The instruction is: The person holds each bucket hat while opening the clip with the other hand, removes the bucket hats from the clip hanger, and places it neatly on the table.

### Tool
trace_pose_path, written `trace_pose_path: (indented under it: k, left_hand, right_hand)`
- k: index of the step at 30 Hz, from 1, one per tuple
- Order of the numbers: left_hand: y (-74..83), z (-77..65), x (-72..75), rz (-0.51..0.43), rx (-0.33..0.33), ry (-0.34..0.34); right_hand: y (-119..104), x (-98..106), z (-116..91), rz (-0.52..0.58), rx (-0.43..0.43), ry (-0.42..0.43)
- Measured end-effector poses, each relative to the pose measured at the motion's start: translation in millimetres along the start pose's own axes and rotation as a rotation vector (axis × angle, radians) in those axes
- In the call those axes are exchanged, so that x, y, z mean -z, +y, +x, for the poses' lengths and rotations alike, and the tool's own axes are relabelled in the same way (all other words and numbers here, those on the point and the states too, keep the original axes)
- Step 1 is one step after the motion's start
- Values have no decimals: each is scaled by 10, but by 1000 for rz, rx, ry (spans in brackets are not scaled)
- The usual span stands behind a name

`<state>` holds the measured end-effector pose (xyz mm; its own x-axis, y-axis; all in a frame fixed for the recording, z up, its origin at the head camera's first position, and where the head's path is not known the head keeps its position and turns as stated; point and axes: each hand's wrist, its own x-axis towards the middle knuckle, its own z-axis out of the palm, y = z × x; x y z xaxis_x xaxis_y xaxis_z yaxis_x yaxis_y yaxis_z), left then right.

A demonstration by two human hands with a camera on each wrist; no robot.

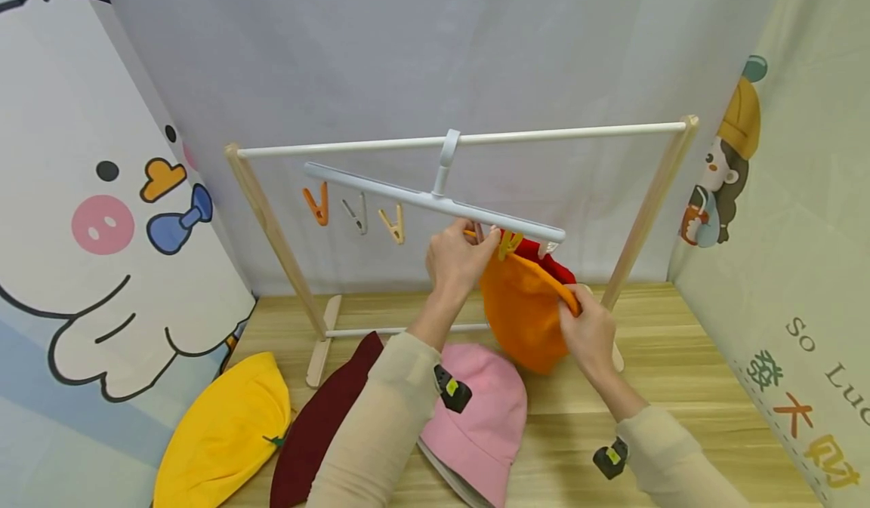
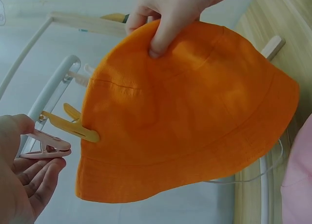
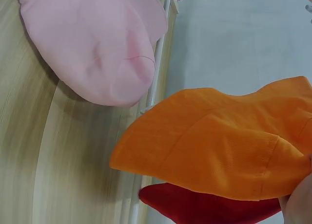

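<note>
Orange hat (image 1: 522,313) — pale pink clip (image 2: 55,141)

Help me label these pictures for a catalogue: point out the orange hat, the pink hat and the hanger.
Orange hat (image 2: 180,102): left wrist view, side of the crown.
Pink hat (image 1: 485,406): head view, on the crown.
Hanger (image 1: 408,195): head view, its long bar.

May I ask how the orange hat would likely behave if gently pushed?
The orange hat would probably bend, since its edge looks wavy in the right wrist view. Its plain fabric suggests it is light. It might pivot at the yellow clip gripping it.
</note>
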<state>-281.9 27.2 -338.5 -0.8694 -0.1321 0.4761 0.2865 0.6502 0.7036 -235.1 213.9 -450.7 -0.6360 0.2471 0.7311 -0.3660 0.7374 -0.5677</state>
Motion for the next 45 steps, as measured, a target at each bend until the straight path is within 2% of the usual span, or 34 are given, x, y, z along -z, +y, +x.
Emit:
trace_pose_path:
  k: [7, 15, 28, 45]
  left_hand:
    - [-12, 2, 14, 12, 8, -4]
    - [-20, 2, 17, 40, 19, -7]
    - [-34, -3, 14, 85, 21, -30]
    - [-66, -22, -2, 94, 36, -42]
  right_hand:
    - [-27, 71, 24, -1, 27, -36]
    - [-65, 118, 23, -21, 97, -68]
    - [-138, 158, -4, -16, 177, -78]
    - [-208, 182, -72, 9, 179, -84]
